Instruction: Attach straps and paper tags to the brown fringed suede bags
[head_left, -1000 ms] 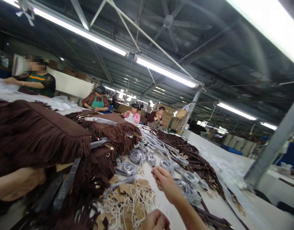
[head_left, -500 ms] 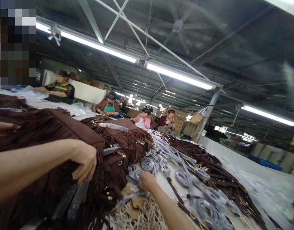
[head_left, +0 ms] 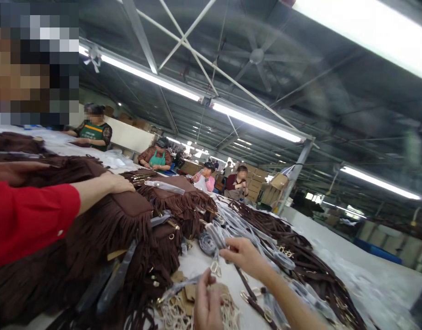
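My right hand (head_left: 247,257) is closed on a coiled strap (head_left: 218,236) in clear plastic wrap, lifted a little above the white table. A gold clasp (head_left: 215,268) hangs from the strap's lower end. Close below the clasp is my left hand (head_left: 208,302), fingers raised and slightly apart, with nothing seen in it. It is in front of a pile of tan tags with pale strings (head_left: 176,311). Brown fringed bags (head_left: 128,206) are heaped to the left.
A co-worker's red-sleeved arm (head_left: 32,220) reaches in from the left, its hand on a fringed bag. More wrapped straps (head_left: 283,260) and a long pile of brown straps (head_left: 321,261) lie to the right. Several people sit along the table's far side.
My right hand has raised the coiled strap from the pile and moved right. My left hand has come into view at the bottom. The co-worker's hand has moved up onto the bag.
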The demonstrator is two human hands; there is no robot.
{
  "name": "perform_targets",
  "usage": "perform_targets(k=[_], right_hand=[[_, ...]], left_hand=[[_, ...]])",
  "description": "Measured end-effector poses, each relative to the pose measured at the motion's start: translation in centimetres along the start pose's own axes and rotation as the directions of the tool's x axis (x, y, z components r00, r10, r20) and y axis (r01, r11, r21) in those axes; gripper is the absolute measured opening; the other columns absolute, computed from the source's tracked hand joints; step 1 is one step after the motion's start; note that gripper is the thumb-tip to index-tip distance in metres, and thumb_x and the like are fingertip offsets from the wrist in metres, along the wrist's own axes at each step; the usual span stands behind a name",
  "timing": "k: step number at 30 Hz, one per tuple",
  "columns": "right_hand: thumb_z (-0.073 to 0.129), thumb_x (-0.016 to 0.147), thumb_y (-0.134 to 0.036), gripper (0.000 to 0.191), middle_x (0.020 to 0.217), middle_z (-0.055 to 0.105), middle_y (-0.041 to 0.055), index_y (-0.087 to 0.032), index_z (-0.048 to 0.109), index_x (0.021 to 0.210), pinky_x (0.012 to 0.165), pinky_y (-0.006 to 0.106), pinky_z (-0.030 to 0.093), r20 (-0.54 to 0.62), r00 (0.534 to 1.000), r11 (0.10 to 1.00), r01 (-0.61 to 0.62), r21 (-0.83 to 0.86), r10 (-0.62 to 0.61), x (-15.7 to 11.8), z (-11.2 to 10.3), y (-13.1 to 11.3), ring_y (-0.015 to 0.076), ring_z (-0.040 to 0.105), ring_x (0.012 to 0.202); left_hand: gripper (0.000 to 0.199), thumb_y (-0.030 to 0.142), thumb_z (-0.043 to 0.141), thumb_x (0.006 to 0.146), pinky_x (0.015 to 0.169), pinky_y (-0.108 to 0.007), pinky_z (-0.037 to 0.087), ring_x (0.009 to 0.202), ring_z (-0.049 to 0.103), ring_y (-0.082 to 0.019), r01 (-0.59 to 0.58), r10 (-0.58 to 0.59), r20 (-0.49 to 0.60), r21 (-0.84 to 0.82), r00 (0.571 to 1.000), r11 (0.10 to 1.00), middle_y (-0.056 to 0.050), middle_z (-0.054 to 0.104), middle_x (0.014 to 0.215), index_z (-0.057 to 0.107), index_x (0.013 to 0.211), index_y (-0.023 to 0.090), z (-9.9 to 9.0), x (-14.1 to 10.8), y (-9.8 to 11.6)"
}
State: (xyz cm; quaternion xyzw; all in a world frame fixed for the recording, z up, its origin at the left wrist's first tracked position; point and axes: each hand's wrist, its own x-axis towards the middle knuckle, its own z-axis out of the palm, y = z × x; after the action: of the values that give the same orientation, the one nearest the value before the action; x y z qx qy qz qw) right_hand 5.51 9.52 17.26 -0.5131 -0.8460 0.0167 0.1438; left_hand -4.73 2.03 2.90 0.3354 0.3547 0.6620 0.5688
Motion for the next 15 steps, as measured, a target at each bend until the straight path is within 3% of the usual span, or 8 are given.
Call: perform_targets(k=[3, 5, 7, 11, 15], right_hand=[[0.057, 0.08, -0.025, 0.025, 0.054, 0.035, -0.0078, -0.02, 0.047, 0.058, 0.052, 0.022, 0.023, 0.009, 0.999, 0.989, 0.04, 0.144, -0.042, -3.5, 1.7, -4.1, 0.0103, 0.036, 0.055], [0.059, 0.077, -0.022, 0.018, 0.055, 0.04, -0.0067, -0.02, 0.052, 0.06, 0.052, 0.023, 0.024, 0.03, 0.997, 0.971, 0.065, 0.231, -0.074, -5.3, 3.8, -6.5, 0.0111, 0.04, 0.056], [0.061, 0.075, -0.021, 0.011, 0.058, 0.048, -0.0047, -0.02, 0.058, 0.064, 0.054, 0.023, 0.026, 0.044, 0.993, 0.961, 0.09, 0.261, -0.105, -6.5, 6.1, -8.5, 0.0129, 0.046, 0.059], [0.061, 0.074, -0.019, 0.004, 0.066, 0.06, -0.002, -0.021, 0.063, 0.071, 0.057, 0.023, 0.031, 0.092, 0.988, 0.928, 0.086, 0.362, -0.128, -7.6, 10.0, -11.1, 0.0146, 0.052, 0.064], [0.059, 0.077, -0.024, 0.007, 0.069, 0.063, -0.0013, -0.02, 0.064, 0.074, 0.058, 0.022, 0.033, 0.123, 0.988, 0.892, 0.029, 0.45, -0.094, -8.1, 12.5, -12.8, 0.0147, 0.053, 0.065]], left_hand=[[0.074, 0.068, 0.06, 0.079, 0.051, -0.024, 0.041, 0.059, 0.055, -0.013, -0.111, 0.087, -0.197, -0.112, 0.976, 0.988, -0.006, 0.067, 0.095, 0.053, 0.133, 0.018, -2.1, 0.3, 2.9], [0.08, 0.074, 0.057, 0.077, 0.049, -0.022, 0.038, 0.053, 0.049, -0.012, -0.145, 0.102, -0.233, -0.176, 0.967, 0.974, -0.001, 0.064, 0.075, 0.056, 0.13, 0.015, -4.0, -0.3, 5.0], [0.079, 0.076, 0.06, 0.073, 0.052, -0.022, 0.041, 0.055, 0.051, -0.013, -0.139, 0.091, -0.218, -0.217, 0.972, 0.966, 0.0, 0.062, 0.069, 0.063, 0.121, 0.014, -6.0, -1.5, 6.9], [0.064, 0.072, 0.07, 0.066, 0.07, -0.028, 0.053, 0.073, 0.064, -0.02, -0.127, 0.093, -0.189, -0.176, 0.977, 0.976, -0.004, 0.069, 0.08, 0.072, 0.095, 0.015, -9.6, -4.2, 8.5], [0.062, 0.069, 0.071, 0.067, 0.09, -0.03, 0.051, 0.099, 0.064, -0.026, -0.204, 0.205, -0.212, 0.031, 0.955, 0.979, -0.008, 0.072, 0.103, 0.073, 0.1, 0.017, -12.1, -5.5, 7.7]])
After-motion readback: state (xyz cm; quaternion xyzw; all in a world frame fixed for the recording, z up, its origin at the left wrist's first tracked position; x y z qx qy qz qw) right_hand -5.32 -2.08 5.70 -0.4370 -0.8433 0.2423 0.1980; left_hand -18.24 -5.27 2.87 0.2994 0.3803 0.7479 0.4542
